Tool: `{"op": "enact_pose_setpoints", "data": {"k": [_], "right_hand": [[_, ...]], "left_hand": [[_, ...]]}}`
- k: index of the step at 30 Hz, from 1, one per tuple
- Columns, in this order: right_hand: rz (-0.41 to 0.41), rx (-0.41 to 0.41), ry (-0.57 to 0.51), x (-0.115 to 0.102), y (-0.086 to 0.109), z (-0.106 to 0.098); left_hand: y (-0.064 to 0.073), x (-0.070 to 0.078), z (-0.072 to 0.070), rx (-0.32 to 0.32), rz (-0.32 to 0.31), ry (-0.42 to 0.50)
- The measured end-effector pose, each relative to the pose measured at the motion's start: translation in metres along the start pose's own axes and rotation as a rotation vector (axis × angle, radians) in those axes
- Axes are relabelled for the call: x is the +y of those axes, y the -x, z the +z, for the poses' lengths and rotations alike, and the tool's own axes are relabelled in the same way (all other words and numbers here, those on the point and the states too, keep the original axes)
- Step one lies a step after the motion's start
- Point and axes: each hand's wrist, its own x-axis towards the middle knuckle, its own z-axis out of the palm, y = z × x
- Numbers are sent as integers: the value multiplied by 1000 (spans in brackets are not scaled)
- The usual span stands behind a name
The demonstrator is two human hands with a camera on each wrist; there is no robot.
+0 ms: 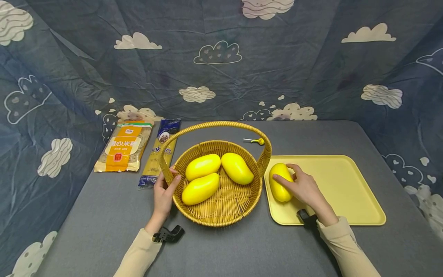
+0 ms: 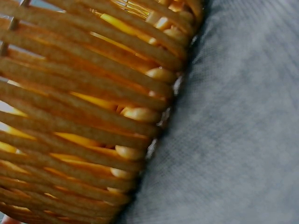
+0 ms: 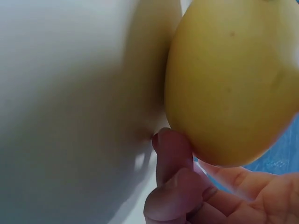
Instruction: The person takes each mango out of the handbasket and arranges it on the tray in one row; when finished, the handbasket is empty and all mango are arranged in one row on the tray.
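Observation:
A round wicker basket (image 1: 228, 222) with a tall arched handle holds three yellow mangoes, among them one mango (image 1: 237, 168) on its right side. My left hand (image 1: 164, 197) grips the basket's left side by the foot of the handle; the left wrist view shows mostly the woven wall (image 2: 79, 102). On the left end of a pale yellow tray (image 1: 339, 184) lies another mango (image 1: 281, 194). My right hand (image 1: 306, 187) holds it, thumb across the near side and fingers over the far side. Close up in the right wrist view, fingertips touch the lower end of this mango (image 3: 229, 88).
Left of the basket lie an orange-and-clear food packet (image 1: 122, 148) and a blue-and-yellow pasta packet (image 1: 157, 159). Behind the basket's handle is a small yellow item with a white stick (image 1: 260, 141). A cloud-print cloth (image 1: 221, 84) hangs behind the grey table (image 1: 104, 215).

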Motion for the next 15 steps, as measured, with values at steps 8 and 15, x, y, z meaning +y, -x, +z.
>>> {"op": "enact_pose_setpoints", "data": {"k": [8, 15], "right_hand": [[7, -51, 9, 0, 4, -2], [1, -97, 78, -2, 9, -11]], "left_hand": [[0, 0, 0, 0, -4, 6], [0, 0, 0, 2, 2, 7]]}}
